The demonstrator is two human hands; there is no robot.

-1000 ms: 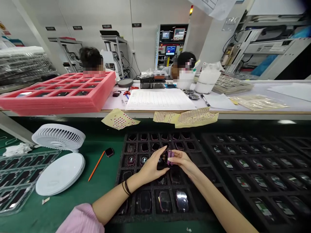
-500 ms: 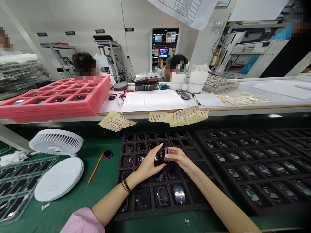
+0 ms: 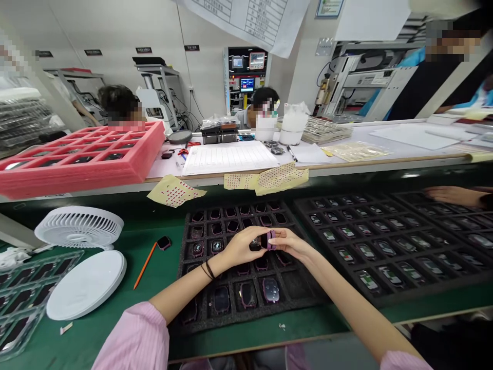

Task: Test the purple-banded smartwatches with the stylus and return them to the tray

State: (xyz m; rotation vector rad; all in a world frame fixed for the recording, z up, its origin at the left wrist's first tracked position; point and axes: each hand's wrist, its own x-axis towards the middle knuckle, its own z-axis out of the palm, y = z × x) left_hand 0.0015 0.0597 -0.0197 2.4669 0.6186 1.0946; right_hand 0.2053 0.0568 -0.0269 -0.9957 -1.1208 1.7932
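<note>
My left hand [image 3: 241, 247] grips a black smartwatch [image 3: 257, 245] over the black foam tray [image 3: 300, 287], while my right hand [image 3: 291, 244] pinches its purple strap [image 3: 271, 240]. Both hands are close together, holding the watch steady, clear of the watches in the cells [image 3: 247, 295].

Foam tray of smartwatches [image 3: 304, 288], second tray [image 3: 404, 288] to its right, fan [image 3: 79, 227] to its left, bench [image 3: 365, 165] behind both trays

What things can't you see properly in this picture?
In the head view:
- The black watch with a purple band: its face is hidden by the left hand and right hand.
- The white ruled paper sheet: its writing is too small to read.
- The clear plastic tray: cut off by the left edge.
</note>
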